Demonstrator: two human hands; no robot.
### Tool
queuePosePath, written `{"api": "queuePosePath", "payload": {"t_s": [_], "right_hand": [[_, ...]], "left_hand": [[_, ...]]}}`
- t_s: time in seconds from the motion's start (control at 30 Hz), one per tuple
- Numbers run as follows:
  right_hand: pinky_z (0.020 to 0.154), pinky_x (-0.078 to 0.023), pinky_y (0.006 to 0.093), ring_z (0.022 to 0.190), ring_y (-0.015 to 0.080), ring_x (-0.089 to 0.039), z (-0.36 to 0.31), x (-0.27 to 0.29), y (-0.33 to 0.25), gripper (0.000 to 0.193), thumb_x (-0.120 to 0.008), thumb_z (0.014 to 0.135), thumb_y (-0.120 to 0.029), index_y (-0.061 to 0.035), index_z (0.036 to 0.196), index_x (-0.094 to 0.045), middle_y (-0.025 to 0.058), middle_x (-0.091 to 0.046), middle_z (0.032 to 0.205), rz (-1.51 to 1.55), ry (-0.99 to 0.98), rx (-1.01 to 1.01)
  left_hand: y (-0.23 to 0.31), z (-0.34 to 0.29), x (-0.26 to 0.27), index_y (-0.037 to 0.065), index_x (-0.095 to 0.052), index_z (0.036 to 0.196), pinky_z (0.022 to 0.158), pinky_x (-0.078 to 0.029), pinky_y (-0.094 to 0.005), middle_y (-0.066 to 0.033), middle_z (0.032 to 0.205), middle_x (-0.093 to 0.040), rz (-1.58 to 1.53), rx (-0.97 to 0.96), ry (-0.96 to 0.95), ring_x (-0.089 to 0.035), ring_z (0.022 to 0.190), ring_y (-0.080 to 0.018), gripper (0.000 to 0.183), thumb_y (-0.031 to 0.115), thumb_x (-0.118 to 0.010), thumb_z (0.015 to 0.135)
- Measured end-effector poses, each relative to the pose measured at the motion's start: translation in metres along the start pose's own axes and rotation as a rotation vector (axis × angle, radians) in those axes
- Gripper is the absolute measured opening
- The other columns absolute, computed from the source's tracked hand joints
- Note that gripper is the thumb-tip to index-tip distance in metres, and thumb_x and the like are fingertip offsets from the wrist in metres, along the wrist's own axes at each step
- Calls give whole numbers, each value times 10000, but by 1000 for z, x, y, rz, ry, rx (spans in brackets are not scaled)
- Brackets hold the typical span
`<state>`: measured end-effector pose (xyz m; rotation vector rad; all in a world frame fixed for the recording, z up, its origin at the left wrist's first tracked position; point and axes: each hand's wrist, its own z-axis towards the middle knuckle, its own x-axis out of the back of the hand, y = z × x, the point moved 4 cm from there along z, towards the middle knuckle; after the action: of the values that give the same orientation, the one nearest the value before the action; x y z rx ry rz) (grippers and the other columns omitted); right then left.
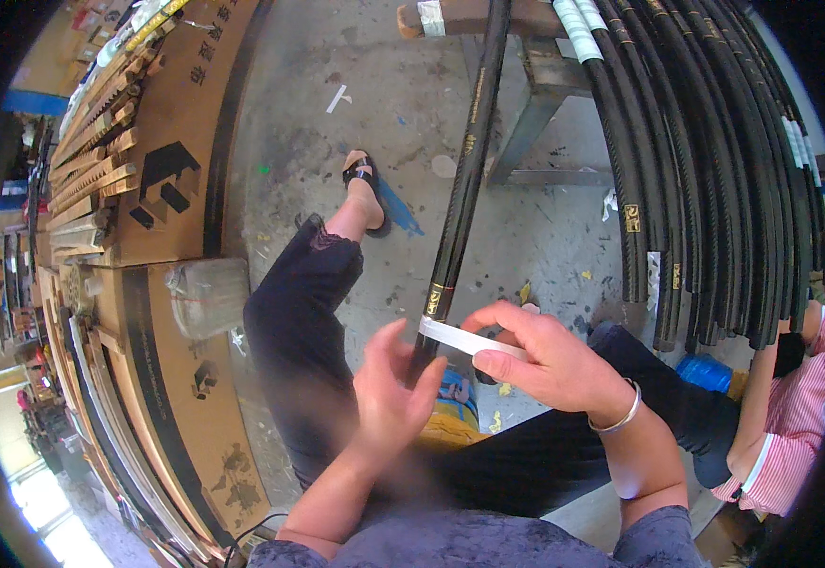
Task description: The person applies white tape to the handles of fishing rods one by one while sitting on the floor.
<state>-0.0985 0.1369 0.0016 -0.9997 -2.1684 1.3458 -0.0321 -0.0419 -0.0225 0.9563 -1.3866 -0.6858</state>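
Observation:
A long black pole [464, 189] with gold markings slants down toward my lap. White tape [464, 339] lies against it near its lower end and stretches right into my right hand [550, 360], which pinches it between thumb and fingers. Whether the tape comes off a roll is hidden by that hand. My left hand [393, 383] is at the pole's lower end, thumb and fingers apart on either side; a gap shows between the fingers and the pole. The pole's bottom tip is hidden behind this hand.
Several similar black poles [687, 189] lie side by side on a padded stand [535, 104] at right. Cardboard boxes [195, 123] and wooden strips [90, 194] line the left. A co-worker in a striped sleeve [781, 454] sits close at right, near a blue object [704, 373].

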Motion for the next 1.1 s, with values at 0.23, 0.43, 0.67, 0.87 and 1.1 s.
{"api": "queuePosePath", "payload": {"t_s": [0.23, 0.43, 0.67, 0.87, 1.1], "right_hand": [[602, -475, 313, 653, 137, -614, -1, 0, 6, 357, -621, 917, -235, 7, 1155, -509, 107, -643, 705, -15, 60, 40], [600, -475, 318, 647, 153, -624, 0, 1, 5, 375, -614, 921, -238, 18, 1166, -494, 114, -647, 695, -14, 54, 37], [622, -476, 312, 684, 157, -632, 0, 1, 3, 376, -614, 919, -234, 17, 1168, -487, 131, -661, 734, -49, 36, 24], [631, -455, 277, 701, 103, -589, 1, 0, 3, 360, -605, 927, -213, 11, 1176, -473, 106, -651, 739, -66, 17, 10], [622, -448, 274, 684, 101, -578, 2, 0, 4, 370, -605, 928, -217, 17, 1182, -471, 104, -649, 731, -84, 18, 11]], "left_hand": [[-7, -2, -1, -1, -447, 1139, 617, -516, -236, -49, 875, -584, -113, 143, -57, -590, 733, -97, 469, 3, -735, 770], [-13, -4, -3, -16, -482, 1048, 599, -545, -259, -84, 869, -626, -214, 206, -113, -626, 698, -117, 314, -4, -690, 813], [-11, -4, -2, -29, -510, 1012, 611, -553, -271, -90, 874, -635, -339, 280, -118, -640, 695, -131, 235, -6, -660, 833], [-8, -4, -2, -39, -523, 1047, 645, -557, -284, -94, 891, -640, -419, 351, -132, -648, 715, -142, 221, 15, -635, 865], [-6, -5, -1, -48, -535, 1094, 720, -546, -291, -105, 927, -654, -448, 416, -156, -655, 770, -159, 223, 37, -604, 899]]}}
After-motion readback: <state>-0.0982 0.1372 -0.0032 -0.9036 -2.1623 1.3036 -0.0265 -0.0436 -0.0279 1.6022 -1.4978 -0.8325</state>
